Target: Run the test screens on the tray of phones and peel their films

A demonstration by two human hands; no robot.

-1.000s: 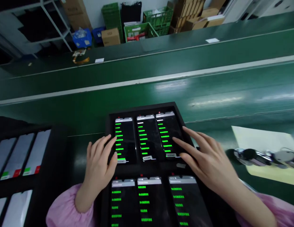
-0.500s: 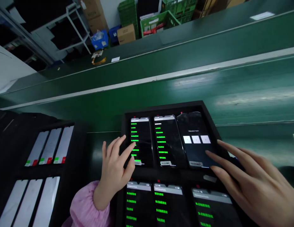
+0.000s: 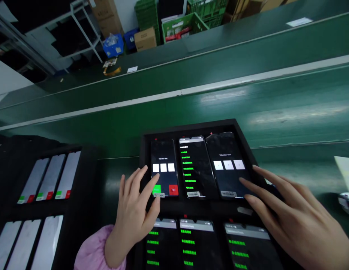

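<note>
Several smartphones lie face up in a black foam tray point(image 3: 191, 207). The top-left smartphone point(image 3: 164, 150) shows "Vibrator test" with three white squares, a green box and a red "Fail" box. My left hand point(image 3: 136, 208), in a pink sleeve, is open, its index fingertip over that screen's left part. On the top-middle smartphone point(image 3: 194, 161) is a list in green text. The top-right smartphone point(image 3: 225, 173) also reads "Vibrator test". Beside its lower right edge my right hand point(image 3: 289, 210) is spread open, index fingertip at the screen. Lower smartphones show green lists, cut off by the frame.
At left, another black tray point(image 3: 71, 210) holds several phones with pale screens. Behind the trays runs a green work surface point(image 3: 118, 140) with a pale strip along it. Farther back stand a green crate point(image 3: 185, 28), a blue bin point(image 3: 114, 45) and a cardboard box point(image 3: 145, 39).
The top-left smartphone's screen has switched from the green list to the vibrator test with green and red boxes. Both hands keep nearly the same poses; the whole view has shifted slightly.
</note>
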